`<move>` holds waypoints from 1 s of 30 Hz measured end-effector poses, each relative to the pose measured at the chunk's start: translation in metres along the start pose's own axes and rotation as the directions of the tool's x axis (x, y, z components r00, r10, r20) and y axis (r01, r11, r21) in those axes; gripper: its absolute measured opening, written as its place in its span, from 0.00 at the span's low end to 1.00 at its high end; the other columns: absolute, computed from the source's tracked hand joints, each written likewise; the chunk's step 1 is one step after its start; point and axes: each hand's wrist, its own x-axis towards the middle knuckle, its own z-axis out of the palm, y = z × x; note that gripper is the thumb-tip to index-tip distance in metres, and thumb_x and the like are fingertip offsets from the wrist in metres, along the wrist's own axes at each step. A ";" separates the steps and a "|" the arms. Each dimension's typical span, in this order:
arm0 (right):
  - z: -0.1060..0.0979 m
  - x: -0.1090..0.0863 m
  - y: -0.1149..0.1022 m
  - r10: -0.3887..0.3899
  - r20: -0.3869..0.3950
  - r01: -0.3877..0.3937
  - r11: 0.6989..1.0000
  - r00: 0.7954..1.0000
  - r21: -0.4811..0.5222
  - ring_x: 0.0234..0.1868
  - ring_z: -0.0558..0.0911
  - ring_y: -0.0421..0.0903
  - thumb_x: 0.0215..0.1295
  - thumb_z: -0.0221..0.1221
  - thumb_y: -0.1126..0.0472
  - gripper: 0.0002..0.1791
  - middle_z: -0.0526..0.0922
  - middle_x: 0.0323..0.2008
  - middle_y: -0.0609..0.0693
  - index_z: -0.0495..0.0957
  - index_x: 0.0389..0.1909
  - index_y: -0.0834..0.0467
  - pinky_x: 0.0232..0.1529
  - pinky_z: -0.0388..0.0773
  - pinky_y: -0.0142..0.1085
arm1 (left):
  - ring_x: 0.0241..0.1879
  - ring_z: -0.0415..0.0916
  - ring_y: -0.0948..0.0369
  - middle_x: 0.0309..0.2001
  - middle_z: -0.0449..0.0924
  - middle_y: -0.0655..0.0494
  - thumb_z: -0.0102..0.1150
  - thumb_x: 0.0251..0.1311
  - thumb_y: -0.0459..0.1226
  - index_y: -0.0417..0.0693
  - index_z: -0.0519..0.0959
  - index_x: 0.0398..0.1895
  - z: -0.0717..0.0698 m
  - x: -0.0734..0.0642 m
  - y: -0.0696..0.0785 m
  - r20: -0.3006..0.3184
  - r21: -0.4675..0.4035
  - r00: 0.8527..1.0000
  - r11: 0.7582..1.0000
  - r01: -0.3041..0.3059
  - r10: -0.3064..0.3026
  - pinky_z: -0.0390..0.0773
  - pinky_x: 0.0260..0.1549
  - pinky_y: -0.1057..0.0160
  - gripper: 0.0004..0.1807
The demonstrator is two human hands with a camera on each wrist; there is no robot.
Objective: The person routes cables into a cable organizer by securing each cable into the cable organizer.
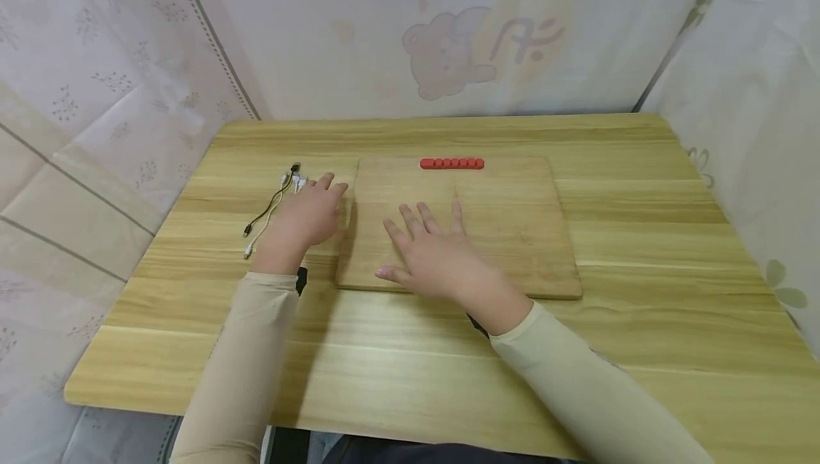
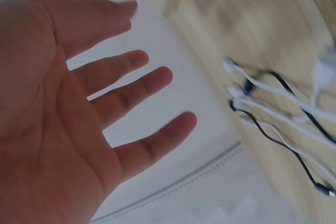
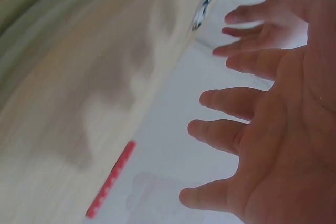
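Observation:
My left hand [image 1: 309,213] hovers beside the cables at the left of the table, fingers spread and holding nothing. A black cable [image 1: 272,206] and a white cable [image 1: 264,228] lie there, partly hidden by that hand; the left wrist view shows several black and white cable ends [image 2: 294,153]. Over the front left part of a wooden board [image 1: 512,236] is my right hand [image 1: 442,261], its fingers spread and palm down. The right wrist view shows it raised off the board, with its shadow below. A red notched strip [image 1: 452,164] lies along the board's far edge.
The wooden table [image 1: 640,307] extends to both sides of the board. Behind it hangs a pale curtain [image 1: 320,37] with a bear print, and more patterned cloth covers the left and right sides. The table's front edge is close to the person's lap.

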 end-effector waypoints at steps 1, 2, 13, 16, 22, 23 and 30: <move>0.000 0.001 -0.004 -0.013 0.005 0.013 1.000 1.000 -0.009 0.89 0.40 0.59 0.76 0.42 0.23 0.48 0.39 0.88 0.54 0.44 0.88 0.43 0.78 0.28 0.76 | 0.82 0.54 0.34 0.86 0.51 0.40 0.47 0.76 0.32 0.49 0.60 0.84 -0.001 0.002 -0.004 0.012 0.001 1.000 1.000 -0.002 0.002 0.72 0.67 0.29 0.33; 0.001 0.002 -0.007 -0.024 0.008 0.024 0.999 1.000 -0.021 0.89 0.40 0.59 0.76 0.42 0.23 0.48 0.40 0.88 0.54 0.44 0.88 0.43 0.78 0.28 0.76 | 0.81 0.55 0.34 0.85 0.52 0.40 0.46 0.75 0.30 0.48 0.61 0.83 -0.002 0.004 -0.008 0.024 0.001 1.000 1.000 0.000 0.000 0.75 0.64 0.30 0.34; 0.013 0.007 -0.039 -0.151 -0.005 0.149 0.982 0.989 -0.115 0.88 0.46 0.58 0.76 0.41 0.23 0.47 0.46 0.88 0.54 0.49 0.87 0.43 0.80 0.35 0.75 | 0.68 0.75 0.38 0.71 0.75 0.37 0.59 0.73 0.30 0.43 0.73 0.75 -0.002 0.030 -0.054 0.016 0.089 0.999 0.995 -0.052 0.051 0.80 0.60 0.35 0.28; 0.017 0.009 -0.048 -0.180 -0.013 0.177 0.977 0.984 -0.119 0.88 0.47 0.57 0.77 0.41 0.24 0.47 0.47 0.88 0.54 0.50 0.87 0.44 0.80 0.35 0.74 | 0.67 0.77 0.38 0.68 0.77 0.37 0.61 0.71 0.30 0.43 0.75 0.73 -0.002 0.036 -0.059 0.018 0.111 0.997 0.991 -0.073 0.071 0.80 0.59 0.34 0.27; 0.023 0.011 -0.063 -0.217 -0.013 0.212 0.965 0.976 -0.151 0.88 0.49 0.56 0.76 0.40 0.23 0.46 0.49 0.88 0.53 0.53 0.86 0.44 0.80 0.38 0.74 | 0.66 0.77 0.39 0.65 0.80 0.40 0.51 0.76 0.30 0.45 0.79 0.69 0.003 0.046 -0.067 0.028 0.113 0.997 0.990 -0.079 0.076 0.80 0.59 0.34 0.21; 0.024 0.011 -0.064 -0.219 -0.016 0.214 0.964 0.976 -0.161 0.88 0.49 0.56 0.76 0.40 0.23 0.46 0.49 0.87 0.53 0.53 0.86 0.43 0.80 0.38 0.74 | 0.66 0.78 0.40 0.64 0.81 0.41 0.50 0.77 0.30 0.45 0.80 0.67 0.004 0.048 -0.068 0.025 0.111 0.997 0.991 -0.079 0.077 0.80 0.58 0.34 0.20; 0.029 0.013 -0.075 -0.233 -0.025 0.223 0.953 0.972 -0.203 0.88 0.52 0.56 0.76 0.40 0.23 0.46 0.53 0.87 0.53 0.56 0.85 0.44 0.80 0.42 0.74 | 0.62 0.80 0.41 0.60 0.84 0.41 0.60 0.74 0.33 0.43 0.83 0.61 0.011 0.061 -0.078 -0.016 0.119 0.996 0.989 -0.089 0.092 0.82 0.55 0.36 0.16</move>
